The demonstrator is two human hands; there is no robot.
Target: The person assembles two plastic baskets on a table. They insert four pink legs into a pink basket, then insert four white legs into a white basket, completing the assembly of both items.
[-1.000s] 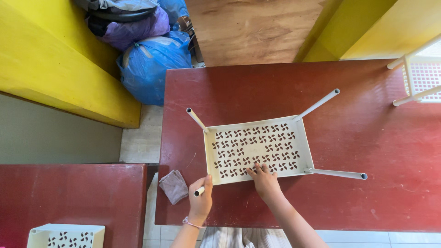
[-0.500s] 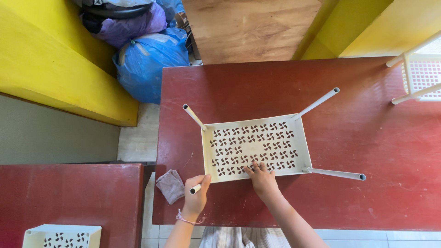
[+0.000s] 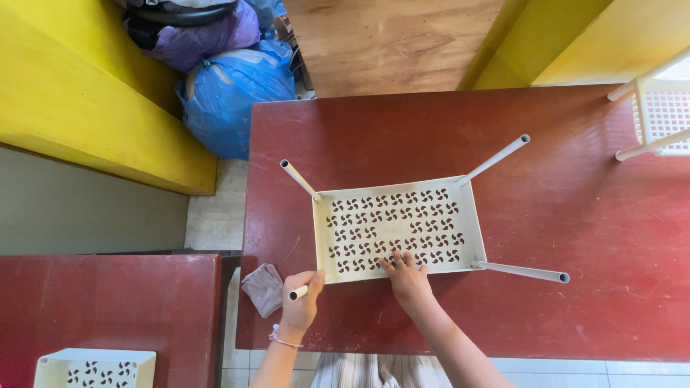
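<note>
Since half a second ago your hands have barely shifted: your left hand (image 3: 300, 302) stays closed around the near-left tube leg (image 3: 298, 292), and your right hand (image 3: 407, 276) still lies open, fingers spread flat on the perforated tray (image 3: 397, 226). The tray sits at the centre of the frame on the dark red table (image 3: 575, 215), its long axis running left to right and tilted slightly up toward the right; four pale tube legs splay outward from its corners. Just left of your left hand a small grey cloth (image 3: 263, 288) lies at the table edge. A blue bag (image 3: 233, 93) and a purple bag (image 3: 205, 36) sit at upper left, another white tray (image 3: 93, 368) at lower left, and a white rack (image 3: 661, 111) at the right edge.
</note>
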